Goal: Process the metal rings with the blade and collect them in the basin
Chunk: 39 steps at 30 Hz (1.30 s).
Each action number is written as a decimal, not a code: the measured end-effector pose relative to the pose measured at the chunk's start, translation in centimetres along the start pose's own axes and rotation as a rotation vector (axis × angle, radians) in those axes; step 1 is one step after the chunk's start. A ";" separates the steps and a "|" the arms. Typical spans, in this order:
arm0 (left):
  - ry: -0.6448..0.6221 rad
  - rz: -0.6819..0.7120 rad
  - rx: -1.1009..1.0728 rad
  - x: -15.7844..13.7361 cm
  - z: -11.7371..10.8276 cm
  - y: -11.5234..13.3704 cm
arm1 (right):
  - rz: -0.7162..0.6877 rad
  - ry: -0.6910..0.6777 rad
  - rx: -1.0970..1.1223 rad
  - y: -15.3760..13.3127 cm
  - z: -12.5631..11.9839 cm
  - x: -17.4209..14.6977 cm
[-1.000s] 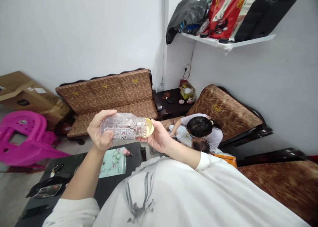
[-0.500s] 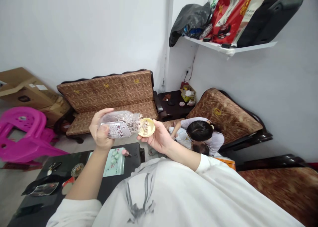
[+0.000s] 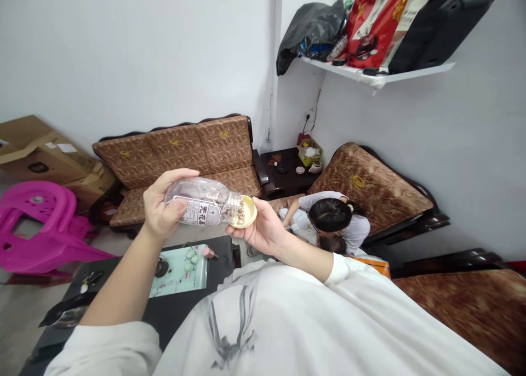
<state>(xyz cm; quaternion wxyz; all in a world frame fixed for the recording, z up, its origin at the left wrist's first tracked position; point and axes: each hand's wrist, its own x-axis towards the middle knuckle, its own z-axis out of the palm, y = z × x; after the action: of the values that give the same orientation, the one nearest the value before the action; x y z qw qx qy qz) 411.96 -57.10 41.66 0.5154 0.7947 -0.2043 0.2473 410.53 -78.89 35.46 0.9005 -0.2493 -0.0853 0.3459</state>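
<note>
Two things are held: the left hand [image 3: 160,207] clasps a tilted bottle [image 3: 203,205]; just beside, the right hand [image 3: 266,228] pinches a yellow cap [image 3: 250,214] at the bottle's mouth.

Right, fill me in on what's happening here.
A person holds a clear, labelled bottle tipped on its side in the left hand. The right hand holds a yellow cap up at the bottle's mouth, where brown bits show; more pieces are inside the bottle. Below, a pale green tray lies on a black table.
</note>
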 end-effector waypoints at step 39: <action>-0.262 0.151 0.113 0.1 -0.4 0.1 | 0.008 0.162 -0.240 0.3 -0.6 0.5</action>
<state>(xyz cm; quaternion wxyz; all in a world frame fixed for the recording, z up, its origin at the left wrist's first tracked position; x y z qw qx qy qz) 411.91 -56.76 41.98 0.4189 0.8302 -0.3147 0.1904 410.94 -78.60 34.74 0.8667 -0.3828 -0.0520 0.3154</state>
